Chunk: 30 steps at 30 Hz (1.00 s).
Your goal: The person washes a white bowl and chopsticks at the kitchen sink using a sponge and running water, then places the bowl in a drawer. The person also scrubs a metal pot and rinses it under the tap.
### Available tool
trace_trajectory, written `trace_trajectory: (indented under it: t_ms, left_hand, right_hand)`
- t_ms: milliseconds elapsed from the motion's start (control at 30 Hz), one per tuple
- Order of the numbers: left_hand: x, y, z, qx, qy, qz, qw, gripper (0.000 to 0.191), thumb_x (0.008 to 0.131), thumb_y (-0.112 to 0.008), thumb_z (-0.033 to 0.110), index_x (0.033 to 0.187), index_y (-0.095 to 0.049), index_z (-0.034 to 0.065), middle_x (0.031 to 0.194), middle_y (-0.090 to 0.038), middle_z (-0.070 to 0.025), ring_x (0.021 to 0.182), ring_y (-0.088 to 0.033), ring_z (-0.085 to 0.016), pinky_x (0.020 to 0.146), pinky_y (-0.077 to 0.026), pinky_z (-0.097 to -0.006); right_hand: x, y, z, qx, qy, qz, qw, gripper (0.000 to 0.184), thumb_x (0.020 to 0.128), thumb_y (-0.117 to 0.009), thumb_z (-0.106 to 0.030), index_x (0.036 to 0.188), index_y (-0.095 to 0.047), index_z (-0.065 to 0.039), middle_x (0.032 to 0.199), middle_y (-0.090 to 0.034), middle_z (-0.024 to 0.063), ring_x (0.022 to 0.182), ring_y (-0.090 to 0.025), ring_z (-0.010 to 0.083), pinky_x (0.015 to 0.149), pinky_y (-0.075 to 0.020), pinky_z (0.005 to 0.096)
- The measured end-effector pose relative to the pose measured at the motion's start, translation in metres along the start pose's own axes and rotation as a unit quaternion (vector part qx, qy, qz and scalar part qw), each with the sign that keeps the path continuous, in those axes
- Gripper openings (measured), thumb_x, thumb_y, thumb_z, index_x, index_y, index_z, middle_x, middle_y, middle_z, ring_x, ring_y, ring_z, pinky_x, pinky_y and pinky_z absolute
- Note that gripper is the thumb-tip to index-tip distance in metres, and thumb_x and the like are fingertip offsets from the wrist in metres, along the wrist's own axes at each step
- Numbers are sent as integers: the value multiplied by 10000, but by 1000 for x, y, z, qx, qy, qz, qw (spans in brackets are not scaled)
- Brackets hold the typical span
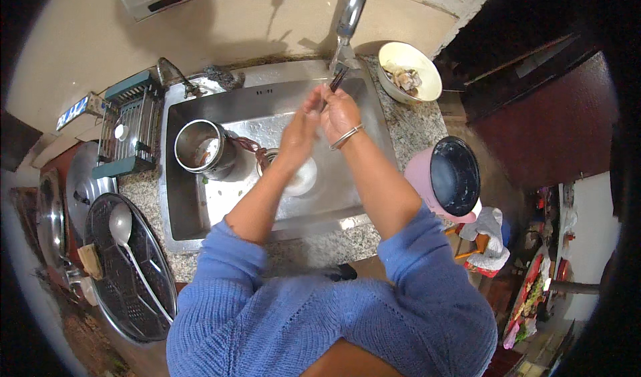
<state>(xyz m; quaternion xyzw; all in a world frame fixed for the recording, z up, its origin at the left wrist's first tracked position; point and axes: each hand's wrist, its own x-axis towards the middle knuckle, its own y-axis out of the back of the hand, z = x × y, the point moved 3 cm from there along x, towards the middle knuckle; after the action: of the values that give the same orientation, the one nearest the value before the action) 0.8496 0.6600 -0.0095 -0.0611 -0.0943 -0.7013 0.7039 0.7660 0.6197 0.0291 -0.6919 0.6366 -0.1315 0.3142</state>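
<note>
Over the sink basin (pixel 340 186), my right hand (pixel 341 114) is closed around a bundle of thin dark sticks, likely chopsticks (pixel 338 80). Their upper ends are in the water running from the chrome faucet (pixel 352 14). My left hand (pixel 299 134) is against the right one, slightly blurred; whether its fingers grip the sticks is hidden. A metal pot (pixel 228 159) with scraps inside stands in the left of the basin. Beside it lie a brown cord-like bundle (pixel 250 146) and a round white thing (pixel 303 177), partly covered by my left forearm.
Right of the sink are a cream bowl (pixel 388 84) with food pieces and a pink pot (pixel 418 169) with a dark interior. At the left stand a dish rack (pixel 137 126), a metal lid (pixel 87 176) and a dark oval tray (pixel 112 282) bearing a large spoon (pixel 120 224).
</note>
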Motion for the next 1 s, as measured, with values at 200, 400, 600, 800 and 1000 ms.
trace_trajectory:
  t_ms: [200, 400, 600, 800, 1000]
  left_hand:
    - [-4, -3, 16, 91, 7, 32, 995, 284, 854, -377, 276, 831, -493, 18, 582, -468, -3, 516, -435, -124, 471, -354, -262]
    - [-21, 4, 6, -41, 100, -47, 993, 237, 856, -376, 264, 729, -401, 65, 537, -326, 48, 450, -279, -35, 390, -220, -192]
    - [-47, 22, -11, 50, 69, -68, 994, 205, 862, -353, 224, 767, -407, 50, 556, -393, 21, 468, -366, -59, 415, -289, -204]
    - [-86, 84, -38, 125, 159, -51, 978, 173, 854, -367, 181, 867, -426, 19, 691, -533, -71, 622, -517, -165, 571, -410, -290]
    - [-37, 173, 37, 367, -85, 41, 925, 116, 818, -405, 101, 879, -445, 10, 712, -552, -99, 692, -525, -210, 625, -398, -305]
  right_hand:
    - [-1, -17, -12, -24, -24, 22, 999, 285, 830, -428, -304, 638, -358, -105, 492, -302, -23, 414, -290, 89, 406, -268, 231]
    - [-2, -21, -7, -51, -45, 47, 997, 343, 808, -442, -375, 600, -353, -118, 465, -286, -38, 358, -250, 81, 351, -247, 236]
    - [3, -14, -8, -65, 8, 94, 993, 342, 808, -436, -367, 583, -367, -119, 445, -312, -16, 336, -290, 111, 339, -289, 258]
    - [37, 30, -77, -468, 221, 71, 853, 176, 751, -473, -154, 692, -525, 4, 622, -535, 133, 592, -524, 209, 550, -421, 290]
    - [102, 31, -70, -716, 220, 9, 662, 188, 708, -518, -179, 720, -565, 3, 755, -567, 190, 736, -546, 303, 643, -433, 335]
